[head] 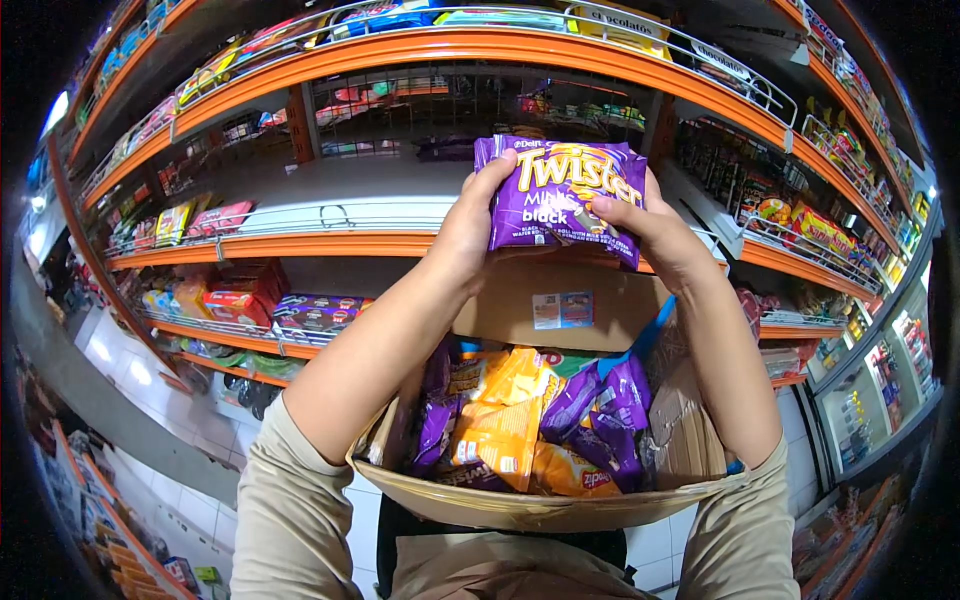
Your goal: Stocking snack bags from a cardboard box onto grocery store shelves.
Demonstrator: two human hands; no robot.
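Observation:
Both of my hands grip purple Twister Minis snack packs (566,199), held up above a cardboard box. More than one pack appears stacked together, with edges showing behind the front one. My left hand (480,206) clasps the left side, its thumb on the front near the top corner. On the right side my right hand (660,232) holds on, thumb pressed across the front. Below, the open cardboard box (540,506) contains orange snack packs (499,427) and more purple packs (600,409), loosely jumbled. One flap with a printed label stands raised at the far side.
Ahead, a white shelf (360,184) with an orange edge and a wire guard rail (300,225) spans the view. Packaged snacks line the upper shelf (480,45). Boxed goods (319,311) sit on the lower shelf. More stocked racks (825,240) and a glass-fronted cabinet (877,382) stand at right.

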